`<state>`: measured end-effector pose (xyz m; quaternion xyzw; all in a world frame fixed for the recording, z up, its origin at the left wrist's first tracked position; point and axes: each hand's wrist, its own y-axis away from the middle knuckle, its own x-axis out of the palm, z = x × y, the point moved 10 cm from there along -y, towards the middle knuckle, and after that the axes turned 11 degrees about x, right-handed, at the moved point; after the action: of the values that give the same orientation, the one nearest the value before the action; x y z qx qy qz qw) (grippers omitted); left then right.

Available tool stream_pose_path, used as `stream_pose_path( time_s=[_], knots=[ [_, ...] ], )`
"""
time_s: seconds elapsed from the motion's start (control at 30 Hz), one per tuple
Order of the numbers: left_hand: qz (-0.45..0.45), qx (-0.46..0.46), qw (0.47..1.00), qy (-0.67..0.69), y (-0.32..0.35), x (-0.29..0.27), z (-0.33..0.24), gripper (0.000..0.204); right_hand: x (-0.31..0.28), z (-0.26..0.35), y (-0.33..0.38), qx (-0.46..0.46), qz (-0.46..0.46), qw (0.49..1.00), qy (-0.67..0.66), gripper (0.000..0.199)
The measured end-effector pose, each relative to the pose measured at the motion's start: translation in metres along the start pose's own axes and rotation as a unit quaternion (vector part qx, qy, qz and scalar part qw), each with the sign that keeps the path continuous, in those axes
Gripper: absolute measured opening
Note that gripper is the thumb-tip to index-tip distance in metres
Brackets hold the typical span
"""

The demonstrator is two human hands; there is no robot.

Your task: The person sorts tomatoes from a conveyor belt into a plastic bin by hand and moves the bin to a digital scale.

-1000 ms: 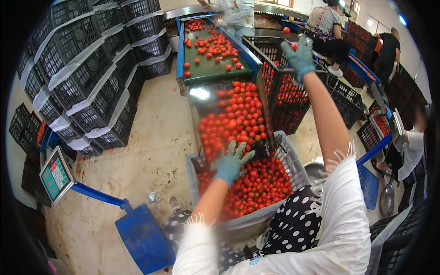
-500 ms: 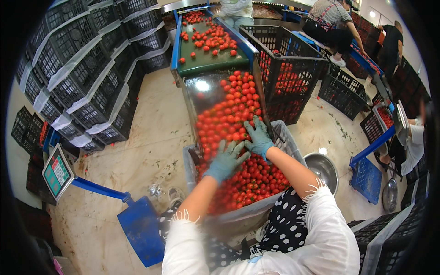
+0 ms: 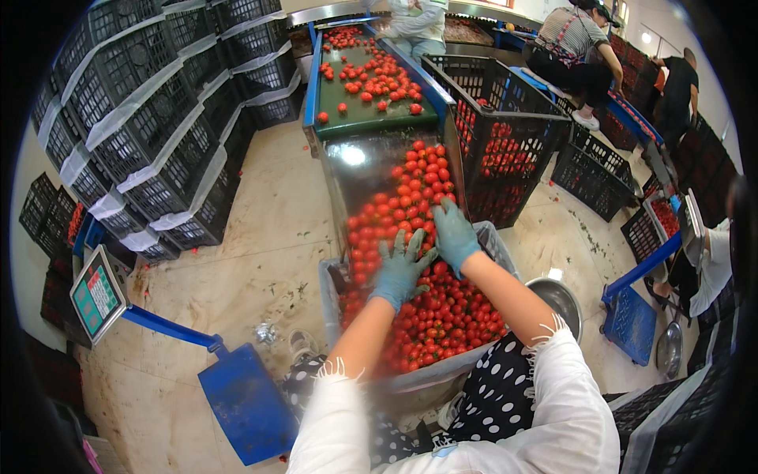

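Note:
Both my hands wear blue gloves and lie flat on a mass of small red tomatoes (image 3: 395,207) at the foot of a shiny metal chute (image 3: 355,162). My left hand (image 3: 401,268) rests fingers spread on the tomatoes just above a lined crate (image 3: 499,243) full of more tomatoes (image 3: 450,320). My right hand (image 3: 453,234) lies beside it, slightly further up the chute, fingers apart. Neither hand grips anything that I can see. Further up, a green conveyor belt (image 3: 355,114) carries scattered tomatoes.
Tall stacks of black lined crates (image 3: 150,126) stand at the left. A black crate (image 3: 505,134) holding some tomatoes stands right of the chute. A blue platform scale (image 3: 245,407) with its display (image 3: 96,292) is lower left. A steel bowl (image 3: 560,300) sits right. Other people work at the back.
My right hand came down from high at the back right, where it held a tomato over the black crate, onto the tomatoes on the chute beside my left hand.

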<state>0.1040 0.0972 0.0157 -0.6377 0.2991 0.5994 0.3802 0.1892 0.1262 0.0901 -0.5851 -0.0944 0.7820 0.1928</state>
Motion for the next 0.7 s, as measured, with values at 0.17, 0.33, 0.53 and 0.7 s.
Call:
stream_pose_path(
  time_s=[0.17, 0.33, 0.53, 0.7],
  knots=[
    [-0.035, 0.002, 0.999, 0.001, -0.013, -0.001, -0.006, 0.083, 0.019, -0.045, -0.120, 0.075, -0.069, 0.993, -0.062, 0.021],
    [-0.040, 0.001, 0.999, 0.001, -0.011, 0.003, -0.001, 0.083, 0.042, -0.040, -0.168, 0.098, -0.080, 0.991, 0.043, 0.020],
    [-0.014, -0.013, 1.000, 0.024, -0.009, 0.005, 0.002, 0.083, 0.049, -0.036, -0.169, 0.204, -0.071, 0.974, 0.062, 0.019],
    [-0.017, -0.011, 1.000, 0.014, -0.015, 0.008, 0.000, 0.083, 0.032, -0.019, -0.155, 0.120, -0.097, 0.983, 0.103, 0.021]
  ],
)
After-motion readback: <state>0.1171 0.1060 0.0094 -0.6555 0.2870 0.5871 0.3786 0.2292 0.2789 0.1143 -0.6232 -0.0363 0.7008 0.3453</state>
